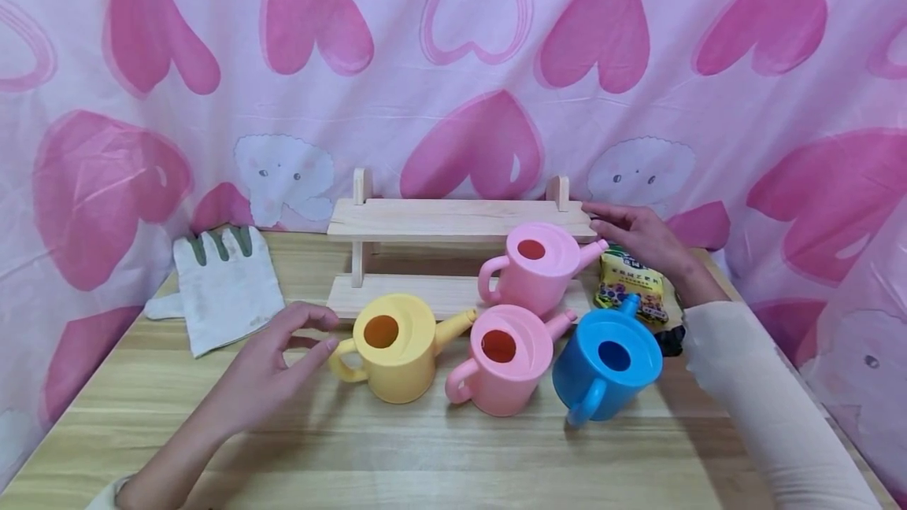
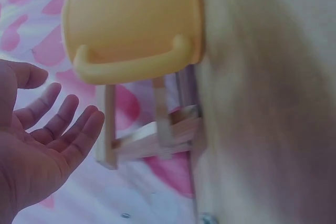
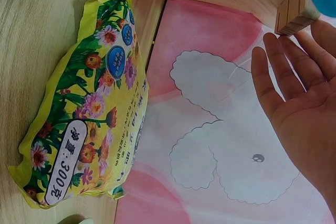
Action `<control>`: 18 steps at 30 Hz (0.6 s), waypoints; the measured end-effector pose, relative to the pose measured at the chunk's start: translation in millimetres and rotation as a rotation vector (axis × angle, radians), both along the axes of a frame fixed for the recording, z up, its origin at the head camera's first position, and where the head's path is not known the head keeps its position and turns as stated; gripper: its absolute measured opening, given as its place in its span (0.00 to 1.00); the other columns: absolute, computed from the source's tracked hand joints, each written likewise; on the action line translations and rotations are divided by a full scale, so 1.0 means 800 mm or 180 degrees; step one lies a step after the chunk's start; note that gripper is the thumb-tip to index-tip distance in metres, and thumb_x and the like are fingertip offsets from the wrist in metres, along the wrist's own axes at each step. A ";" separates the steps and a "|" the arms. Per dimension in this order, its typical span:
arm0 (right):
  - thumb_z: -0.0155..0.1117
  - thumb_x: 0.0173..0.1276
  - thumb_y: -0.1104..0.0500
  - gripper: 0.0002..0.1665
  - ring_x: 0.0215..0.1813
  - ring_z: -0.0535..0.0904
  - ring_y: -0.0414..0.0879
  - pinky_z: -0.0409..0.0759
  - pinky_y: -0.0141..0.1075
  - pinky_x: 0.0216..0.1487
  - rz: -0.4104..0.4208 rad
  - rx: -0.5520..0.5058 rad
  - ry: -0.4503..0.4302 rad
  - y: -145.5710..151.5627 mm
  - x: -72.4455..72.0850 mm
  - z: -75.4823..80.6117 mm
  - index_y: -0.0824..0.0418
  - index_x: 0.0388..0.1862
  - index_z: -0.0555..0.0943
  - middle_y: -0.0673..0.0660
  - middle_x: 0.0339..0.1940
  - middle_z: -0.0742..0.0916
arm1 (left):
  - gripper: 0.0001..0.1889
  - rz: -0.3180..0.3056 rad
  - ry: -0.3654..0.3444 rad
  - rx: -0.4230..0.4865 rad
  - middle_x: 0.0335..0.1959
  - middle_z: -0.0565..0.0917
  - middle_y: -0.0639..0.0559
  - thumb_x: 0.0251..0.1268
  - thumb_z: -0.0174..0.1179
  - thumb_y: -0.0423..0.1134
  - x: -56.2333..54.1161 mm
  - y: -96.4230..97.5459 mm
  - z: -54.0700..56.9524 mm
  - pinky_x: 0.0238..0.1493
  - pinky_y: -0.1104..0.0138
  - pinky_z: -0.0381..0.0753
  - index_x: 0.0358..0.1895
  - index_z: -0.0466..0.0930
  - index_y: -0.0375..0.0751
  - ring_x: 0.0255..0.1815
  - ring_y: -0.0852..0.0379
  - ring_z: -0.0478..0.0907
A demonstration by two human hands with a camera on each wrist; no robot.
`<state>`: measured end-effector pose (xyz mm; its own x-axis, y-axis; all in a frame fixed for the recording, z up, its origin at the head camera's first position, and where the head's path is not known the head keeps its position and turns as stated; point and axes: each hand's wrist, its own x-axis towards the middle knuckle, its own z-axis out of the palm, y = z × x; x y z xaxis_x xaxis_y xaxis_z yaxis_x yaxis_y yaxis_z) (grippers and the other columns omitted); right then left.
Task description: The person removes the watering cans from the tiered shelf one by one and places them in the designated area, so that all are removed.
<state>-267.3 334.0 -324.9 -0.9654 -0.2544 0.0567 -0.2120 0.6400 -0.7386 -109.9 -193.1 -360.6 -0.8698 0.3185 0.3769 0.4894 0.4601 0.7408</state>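
My left hand (image 1: 272, 368) is beside the handle of a yellow watering can (image 1: 400, 372), fingers loosely bent and holding nothing. The left wrist view shows a gap between that hand (image 2: 47, 145) and the can's handle (image 2: 136, 66). With outstretched fingers, my right hand (image 1: 641, 238) reaches the right end of a two-tier wooden shelf (image 1: 453, 219); in the right wrist view its fingertips touch the board end (image 3: 296, 19). A pink watering can (image 1: 512, 376) stands between the yellow one and a blue watering can (image 1: 602, 352). Behind it, another pink watering can (image 1: 542, 278) partly hides the lower board.
A yellow flower-printed bag (image 1: 631, 282) lies under my right wrist, right of the shelf. At the far left is a white glove (image 1: 227, 290) with green fingertips. A pink heart-patterned curtain (image 1: 453, 77) hangs behind and beside the wooden table (image 1: 425, 463).
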 end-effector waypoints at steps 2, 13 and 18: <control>0.62 0.77 0.41 0.37 0.70 0.74 0.61 0.75 0.61 0.64 0.0008 -0.0018 -0.0009 0.000 -0.001 0.000 0.52 0.79 0.69 0.60 0.74 0.76 | 0.13 -0.0014 0.0136 -0.0081 0.49 0.82 0.53 0.69 0.65 0.25 -0.005 0.000 0.009 0.49 0.67 0.85 0.52 0.81 0.40 0.52 0.52 0.81; 0.61 0.77 0.42 0.35 0.70 0.74 0.60 0.76 0.58 0.64 0.0000 -0.0036 0.0080 0.000 -0.003 0.001 0.53 0.78 0.70 0.59 0.73 0.76 | 0.06 -0.0130 0.0371 -0.0498 0.43 0.85 0.56 0.72 0.63 0.30 -0.051 0.033 0.067 0.42 0.61 0.87 0.47 0.84 0.41 0.44 0.58 0.82; 0.61 0.78 0.42 0.35 0.70 0.74 0.59 0.76 0.58 0.65 -0.0003 -0.0050 0.0041 0.001 -0.002 -0.001 0.52 0.78 0.70 0.58 0.73 0.76 | 0.04 -0.0273 0.0181 -0.0576 0.37 0.84 0.57 0.75 0.61 0.35 -0.071 0.059 0.084 0.40 0.62 0.86 0.43 0.85 0.43 0.39 0.59 0.81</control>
<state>-268.7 334.6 -325.8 -0.9649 -0.2524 0.0733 -0.2210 0.6285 -0.7457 -167.0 -145.7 -293.0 -0.8156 0.4574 0.3544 0.5712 0.5382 0.6198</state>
